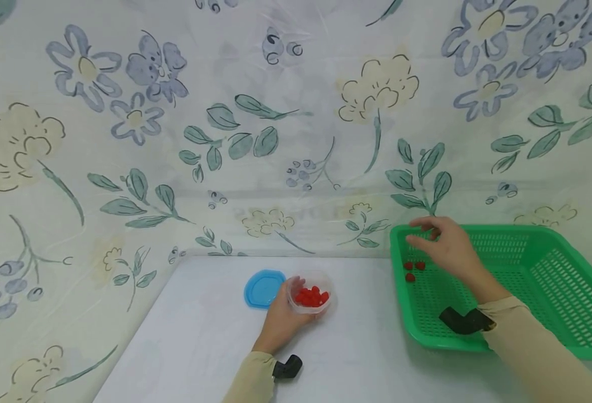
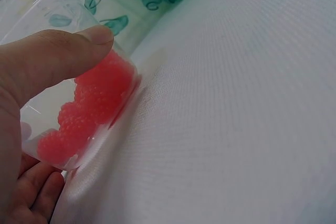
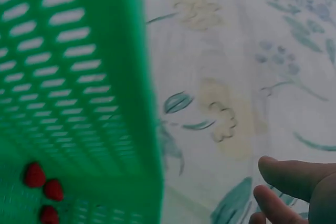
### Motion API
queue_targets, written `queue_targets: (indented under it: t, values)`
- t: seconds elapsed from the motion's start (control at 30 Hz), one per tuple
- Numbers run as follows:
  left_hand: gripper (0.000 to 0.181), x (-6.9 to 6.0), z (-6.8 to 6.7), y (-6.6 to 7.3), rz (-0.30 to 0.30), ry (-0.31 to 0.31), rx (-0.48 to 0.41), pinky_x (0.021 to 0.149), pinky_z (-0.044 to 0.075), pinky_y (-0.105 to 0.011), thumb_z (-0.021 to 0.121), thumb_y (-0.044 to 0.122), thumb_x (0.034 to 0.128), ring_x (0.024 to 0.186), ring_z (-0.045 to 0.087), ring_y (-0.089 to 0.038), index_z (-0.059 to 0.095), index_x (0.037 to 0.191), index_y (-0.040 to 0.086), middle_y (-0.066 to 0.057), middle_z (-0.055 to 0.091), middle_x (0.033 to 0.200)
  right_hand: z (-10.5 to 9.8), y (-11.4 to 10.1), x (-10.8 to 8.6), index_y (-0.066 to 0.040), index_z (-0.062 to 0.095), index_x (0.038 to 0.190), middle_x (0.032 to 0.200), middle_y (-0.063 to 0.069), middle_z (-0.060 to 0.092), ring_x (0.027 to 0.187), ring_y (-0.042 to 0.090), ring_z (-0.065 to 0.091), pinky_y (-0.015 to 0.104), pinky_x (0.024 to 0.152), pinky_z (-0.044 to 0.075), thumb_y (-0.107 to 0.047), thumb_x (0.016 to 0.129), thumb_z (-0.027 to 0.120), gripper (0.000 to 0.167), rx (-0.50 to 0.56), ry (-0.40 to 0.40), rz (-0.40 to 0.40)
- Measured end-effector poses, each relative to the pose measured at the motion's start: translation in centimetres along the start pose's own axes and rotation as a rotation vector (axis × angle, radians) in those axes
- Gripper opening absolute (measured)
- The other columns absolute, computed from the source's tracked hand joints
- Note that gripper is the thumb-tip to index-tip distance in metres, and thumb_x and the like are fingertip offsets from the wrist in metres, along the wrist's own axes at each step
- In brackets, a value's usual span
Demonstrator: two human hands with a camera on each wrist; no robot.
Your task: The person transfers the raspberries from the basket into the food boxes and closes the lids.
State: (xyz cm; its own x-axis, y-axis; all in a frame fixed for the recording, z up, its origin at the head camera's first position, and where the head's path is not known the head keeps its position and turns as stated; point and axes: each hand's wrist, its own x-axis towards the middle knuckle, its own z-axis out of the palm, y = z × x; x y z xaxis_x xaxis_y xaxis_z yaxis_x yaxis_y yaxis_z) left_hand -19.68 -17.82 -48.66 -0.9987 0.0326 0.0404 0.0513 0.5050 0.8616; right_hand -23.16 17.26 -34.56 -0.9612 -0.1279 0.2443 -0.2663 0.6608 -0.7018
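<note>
My left hand point(image 1: 282, 318) grips a clear plastic cup point(image 1: 320, 277) by its side on the white tabletop. Several red raspberries point(image 2: 100, 98) lie in the bottom of the cup, which looks tilted in the left wrist view. Over the near-left part of a green plastic basket point(image 1: 477, 342), my right hand point(image 1: 449, 246) hovers with thumb and fingers apart, holding nothing. Three raspberries point(image 1: 409, 277) lie on the basket floor at its left side, below and left of that hand. They also show as red raspberries point(image 3: 34, 175) low in the right wrist view.
A blue lid point(image 1: 262, 288) lies flat on the white table point(image 1: 195, 336), just left of the cup. Behind the table hangs a flower-patterned cloth point(image 1: 296, 168). The basket's slotted walls stand at the table's right side.
</note>
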Motion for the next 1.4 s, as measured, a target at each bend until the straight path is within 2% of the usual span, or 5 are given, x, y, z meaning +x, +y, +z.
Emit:
queue_targets:
  t: [0.23, 0.33, 0.5, 0.83, 1.4]
  values:
    - [0.095, 0.0, 0.0, 0.0, -0.001, -0.003, 0.016, 0.101, 0.051, -0.049, 0.092, 0.036, 0.0709, 0.135, 0.046, -0.027, 0.038, 0.148, 0.018, 0.0, 0.052, 0.145, 0.1, 2.6, 1.1, 0.003, 0.063, 0.127, 0.117, 0.026, 0.061, 0.085, 0.028, 0.054, 0.036, 0.062, 0.043, -0.027, 0.098, 0.067, 0.043, -0.03, -0.061, 0.017]
    - [0.096, 0.0, 0.0, 0.1, -0.002, -0.002, 0.018, 0.101, 0.05, -0.049, 0.092, 0.036, 0.0707, 0.135, 0.046, -0.027, 0.038, 0.148, 0.018, 0.0, 0.052, 0.145, 0.1, 3.4, 1.3, 0.003, 0.062, 0.128, 0.127, 0.029, 0.058, 0.097, 0.034, 0.056, 0.039, 0.069, 0.048, -0.029, 0.098, 0.067, 0.045, -0.015, -0.093, 0.059]
    - [0.097, 0.0, -0.1, 0.2, -0.004, -0.006, 0.015, 0.101, 0.05, -0.05, 0.092, 0.037, 0.0709, 0.135, 0.046, -0.027, 0.038, 0.149, 0.018, 0.0, 0.052, 0.146, 0.1, 5.0, 1.4, 0.005, 0.058, 0.132, 0.137, 0.034, 0.05, 0.12, 0.048, 0.05, 0.055, 0.087, 0.05, -0.03, 0.099, 0.064, 0.048, 0.033, -0.163, 0.132]
    - [0.096, 0.1, -0.1, 0.2, -0.01, -0.004, 0.021, 0.101, 0.05, -0.051, 0.092, 0.036, 0.071, 0.135, 0.046, -0.028, 0.038, 0.149, 0.018, 0.0, 0.052, 0.145, 0.1, 7.3, 1.6, 0.008, 0.052, 0.138, 0.143, 0.038, 0.042, 0.128, 0.054, 0.043, 0.061, 0.098, 0.046, -0.029, 0.102, 0.06, 0.052, 0.097, -0.299, 0.271]
    - [0.095, 0.0, -0.1, 0.3, -0.017, -0.006, 0.013, 0.102, 0.05, -0.051, 0.092, 0.031, 0.0717, 0.135, 0.046, -0.028, 0.038, 0.149, 0.017, -0.003, 0.052, 0.146, 0.7, 8.4, 1.7, 0.012, 0.061, 0.126, 0.142, 0.042, 0.039, 0.126, 0.059, 0.042, 0.064, 0.1, 0.043, -0.021, 0.096, 0.064, 0.045, -0.006, -0.357, 0.269]
